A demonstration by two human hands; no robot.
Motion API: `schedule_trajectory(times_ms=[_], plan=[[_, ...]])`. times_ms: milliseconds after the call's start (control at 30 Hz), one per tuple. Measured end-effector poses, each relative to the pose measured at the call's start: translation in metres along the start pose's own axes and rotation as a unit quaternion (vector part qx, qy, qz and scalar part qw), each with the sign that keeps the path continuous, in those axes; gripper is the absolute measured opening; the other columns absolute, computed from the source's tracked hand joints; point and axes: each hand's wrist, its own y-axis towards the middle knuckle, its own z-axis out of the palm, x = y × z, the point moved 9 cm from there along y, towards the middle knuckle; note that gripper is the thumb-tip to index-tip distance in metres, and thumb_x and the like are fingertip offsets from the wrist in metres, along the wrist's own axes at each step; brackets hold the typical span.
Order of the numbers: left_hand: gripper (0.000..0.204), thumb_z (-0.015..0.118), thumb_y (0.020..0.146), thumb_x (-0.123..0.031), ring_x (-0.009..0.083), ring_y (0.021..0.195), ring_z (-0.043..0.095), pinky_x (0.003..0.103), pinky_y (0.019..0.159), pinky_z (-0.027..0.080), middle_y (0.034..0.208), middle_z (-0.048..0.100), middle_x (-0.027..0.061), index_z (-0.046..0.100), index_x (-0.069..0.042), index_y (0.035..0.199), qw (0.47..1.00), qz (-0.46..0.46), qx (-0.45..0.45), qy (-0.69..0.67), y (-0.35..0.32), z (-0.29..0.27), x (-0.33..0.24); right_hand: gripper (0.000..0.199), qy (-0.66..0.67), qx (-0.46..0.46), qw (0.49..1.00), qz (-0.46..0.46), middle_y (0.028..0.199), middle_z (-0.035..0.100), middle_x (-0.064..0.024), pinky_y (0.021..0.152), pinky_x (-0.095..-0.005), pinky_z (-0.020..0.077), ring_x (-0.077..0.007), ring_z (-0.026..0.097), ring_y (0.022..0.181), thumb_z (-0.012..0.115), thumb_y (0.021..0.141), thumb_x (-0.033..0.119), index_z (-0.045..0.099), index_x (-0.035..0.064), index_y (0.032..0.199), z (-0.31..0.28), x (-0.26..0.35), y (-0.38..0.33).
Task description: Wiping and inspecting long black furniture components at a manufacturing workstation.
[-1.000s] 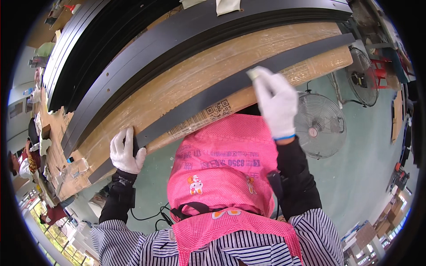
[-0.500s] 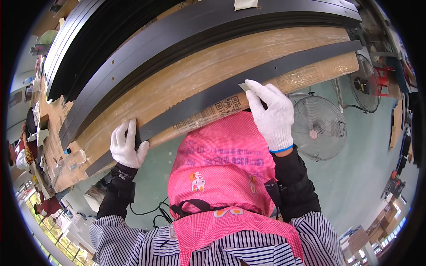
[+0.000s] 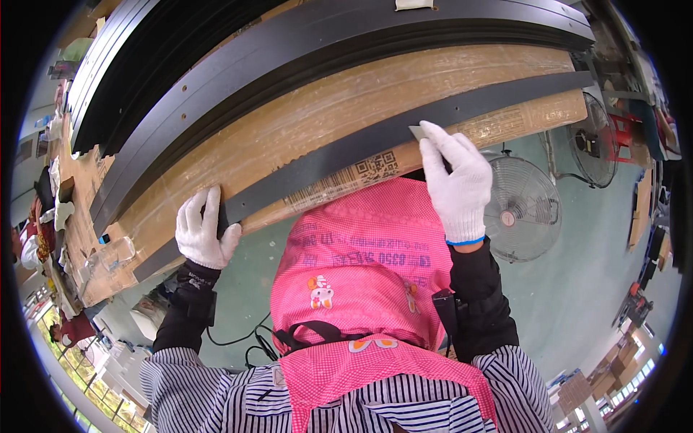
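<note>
Hand (L) [image 3: 198, 229], gloved, clamps dark strip [image 3: 339, 156], prob. to steady it; strip lies on cardboard [image 3: 361, 110], likely for padding; R hand [image 3: 460, 184], also gloved, pinches small pale piece [image 3: 416, 132] at strip's near edge, seemingly for fine control.

A long, straight-edged, dark grey strip [image 3: 346, 154] with a small hole lay flat along taped cardboard [image 3: 433, 76], slanting up rightward, its left end gripped by the left hand [image 3: 198, 229]. A thin, pale, pointed piece [image 3: 417, 132], pinched in the right hand [image 3: 456, 177], overlapped its near edge.
</note>
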Motion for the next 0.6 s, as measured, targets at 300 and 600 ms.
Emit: schedule_trajectory(times_ms=[300,600], plan=[[0.070,0.065,0.095,-0.051,0.0436,0.116,0.062,0.050,0.101,0.052,0.131,0.063,0.0215,0.064,0.001,0.142,1.000,0.004,-0.002,0.003,0.002,0.001,-0.001,0.024,0.002,-0.012,1.000,0.021,0.078,0.063,-0.0081,0.062,-0.0344,0.0503,-0.0241,0.063,0.065,0.079,0.093,0.009,0.080,0.0113,0.117,-0.003,-0.008,-0.004],[0.078,0.080,0.075,-0.035,0.0416,0.120,0.061,0.050,0.104,0.051,0.134,0.062,0.0184,0.063,-0.002,0.144,1.000,-0.006,0.002,-0.009,-0.001,0.000,0.001,0.025,-0.019,0.011,1.000,0.009,0.076,0.062,-0.0081,0.062,-0.0343,0.0499,-0.0230,0.062,0.065,0.080,0.092,0.009,0.080,0.0099,0.117,0.001,-0.005,-0.008]])
